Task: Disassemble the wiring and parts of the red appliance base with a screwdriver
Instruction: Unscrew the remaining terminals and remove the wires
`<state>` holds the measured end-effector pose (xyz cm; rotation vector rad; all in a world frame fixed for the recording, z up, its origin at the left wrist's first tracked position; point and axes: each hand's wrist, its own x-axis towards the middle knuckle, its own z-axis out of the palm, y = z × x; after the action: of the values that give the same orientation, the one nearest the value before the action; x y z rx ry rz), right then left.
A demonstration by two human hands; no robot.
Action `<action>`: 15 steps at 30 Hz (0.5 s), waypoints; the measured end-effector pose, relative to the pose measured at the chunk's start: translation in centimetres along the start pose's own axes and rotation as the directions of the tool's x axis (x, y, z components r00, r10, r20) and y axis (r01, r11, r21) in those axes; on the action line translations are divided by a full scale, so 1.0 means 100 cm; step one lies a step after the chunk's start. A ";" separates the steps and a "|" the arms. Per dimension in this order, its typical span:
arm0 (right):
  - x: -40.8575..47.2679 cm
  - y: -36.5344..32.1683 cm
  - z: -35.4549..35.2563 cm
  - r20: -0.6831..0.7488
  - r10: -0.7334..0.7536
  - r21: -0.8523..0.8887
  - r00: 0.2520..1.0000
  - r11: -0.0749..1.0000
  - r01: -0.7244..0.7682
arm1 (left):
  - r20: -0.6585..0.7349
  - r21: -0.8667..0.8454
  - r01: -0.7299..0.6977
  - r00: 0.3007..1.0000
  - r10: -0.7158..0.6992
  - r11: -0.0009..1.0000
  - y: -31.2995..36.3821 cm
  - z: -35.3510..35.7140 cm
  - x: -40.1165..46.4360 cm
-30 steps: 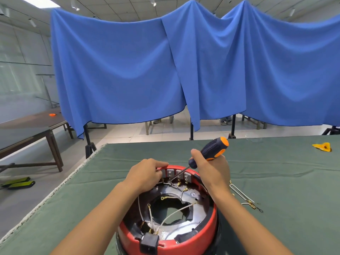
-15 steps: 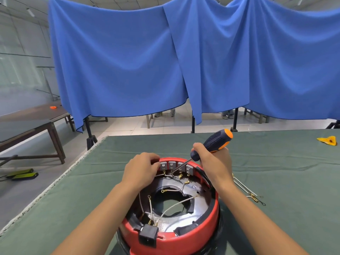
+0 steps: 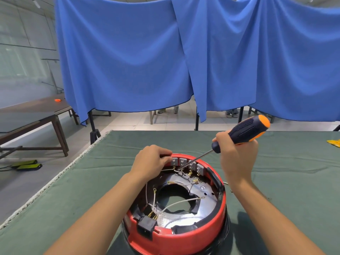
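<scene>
Blue fabric drapes (image 3: pixel 128 57) are being hung across the background behind a table covered in dark green cloth (image 3: pixel 285 181). A round red plastic appliance base (image 3: pixel 176 234), opened upward, is being supported on this table at the near centre. The far rim of the base is being gripped by the left hand (image 3: pixel 150 161), its fingers (image 3: pixel 165 158) curled over the edge beside a row of grey terminal blocks (image 3: pixel 186 163). A screwdriver with a dark blue and orange handle (image 3: pixel 244 130) is being held in the right hand (image 3: pixel 237 155), with the fingers wrapped around the lower handle. The metal shaft (image 3: pixel 195 160) is being angled down and leftward, and its tip is being placed at a cluster of white wires (image 3: pixel 179 171) just below the terminal blocks. Further white wires with ring terminals (image 3: pixel 176 203) are being left loose across the dark inner plate. A yellow object (image 3: pixel 334 142) is being kept at the far right table edge. A brown wooden side table (image 3: pixel 36 115) is being observed at left, well apart.
</scene>
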<state>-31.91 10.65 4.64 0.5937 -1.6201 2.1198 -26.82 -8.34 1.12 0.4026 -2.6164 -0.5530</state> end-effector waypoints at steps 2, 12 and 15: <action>0.001 -0.003 0.000 -0.037 -0.011 0.050 0.999 0.999 0.013 | -0.014 0.000 0.001 1.000 -0.001 1.000 0.001 0.000 0.000; 0.001 0.004 0.002 -0.085 -0.017 0.103 0.996 0.994 0.026 | -0.029 0.015 0.005 1.000 -0.004 1.000 0.002 0.000 0.000; 0.001 0.006 0.002 -0.074 -0.019 0.091 0.997 0.996 0.025 | -0.027 0.024 -0.001 1.000 0.002 1.000 0.002 0.000 0.000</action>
<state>-32.35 10.34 4.25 0.5537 -1.4773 2.1834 -26.85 -8.19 1.21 0.4131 -2.5994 -0.5125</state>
